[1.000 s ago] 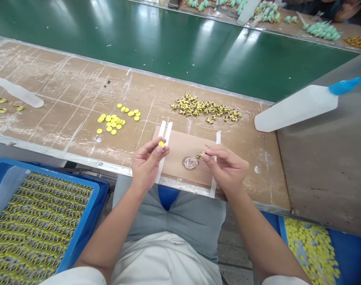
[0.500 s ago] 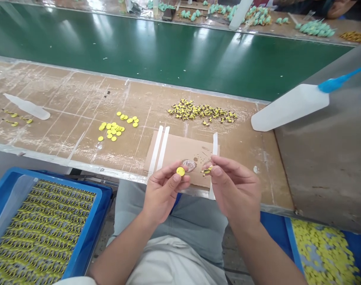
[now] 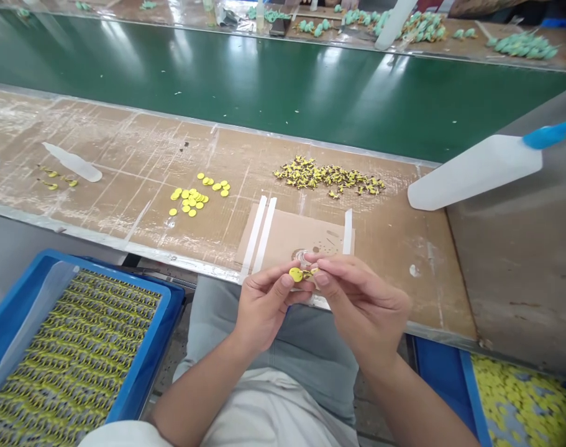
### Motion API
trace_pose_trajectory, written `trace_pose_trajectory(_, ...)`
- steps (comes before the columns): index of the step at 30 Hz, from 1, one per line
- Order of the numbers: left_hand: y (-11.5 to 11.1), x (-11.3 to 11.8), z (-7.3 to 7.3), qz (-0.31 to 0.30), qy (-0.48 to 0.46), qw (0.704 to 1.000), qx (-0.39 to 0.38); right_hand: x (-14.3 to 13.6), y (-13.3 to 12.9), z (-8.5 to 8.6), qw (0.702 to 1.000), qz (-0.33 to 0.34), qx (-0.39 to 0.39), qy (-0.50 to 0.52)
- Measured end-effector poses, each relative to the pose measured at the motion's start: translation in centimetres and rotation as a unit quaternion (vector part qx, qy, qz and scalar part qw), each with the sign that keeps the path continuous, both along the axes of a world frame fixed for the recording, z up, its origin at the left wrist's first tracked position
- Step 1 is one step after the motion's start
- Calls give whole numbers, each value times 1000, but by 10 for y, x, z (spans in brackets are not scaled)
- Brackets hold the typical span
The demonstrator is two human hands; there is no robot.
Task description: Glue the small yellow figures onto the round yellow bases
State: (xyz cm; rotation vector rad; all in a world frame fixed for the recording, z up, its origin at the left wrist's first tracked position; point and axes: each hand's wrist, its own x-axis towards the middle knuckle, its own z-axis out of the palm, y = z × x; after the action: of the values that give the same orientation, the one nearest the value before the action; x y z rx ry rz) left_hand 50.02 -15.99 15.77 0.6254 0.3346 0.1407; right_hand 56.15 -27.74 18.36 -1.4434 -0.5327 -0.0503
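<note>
Between thumb and fingers, my left hand [image 3: 266, 304] pinches a yellow disc [image 3: 295, 274]. My right hand [image 3: 364, 304] pinches a small yellow-and-black piece [image 3: 307, 274], whose near end meets or nearly meets the disc's right side; contact is too small to be sure of. Both hands are held above the front edge of a cardboard sheet [image 3: 287, 233] with white tape strips. A whitish glue-like smear [image 3: 301, 255] on the sheet is partly covered by my right fingers. Beyond the sheet lies a pile of yellow-and-black pieces [image 3: 329, 176], and to its left loose yellow discs [image 3: 189, 202].
A white bottle with a blue nozzle [image 3: 476, 171] leans at the right against a metal panel [image 3: 520, 267]. At lower left is a blue tray [image 3: 159, 298] of joined pieces; at lower right, a bin of yellow discs [image 3: 525, 397]. A green belt [image 3: 245, 87] runs behind.
My right hand has moved left, bringing the yellow-and-black piece up to the disc in my left hand. The whole view has shifted slightly.
</note>
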Motion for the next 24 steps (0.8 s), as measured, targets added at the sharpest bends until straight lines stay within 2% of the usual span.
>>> trace_pose_trajectory(10,-2,0,-1,17,38,999,35,-2,0,-1,999,-15,-31,-13)
trace_pose_trajectory(24,-4,-1,-1,18,16,1000,8,-1,2,1,999,-23,-35,-29)
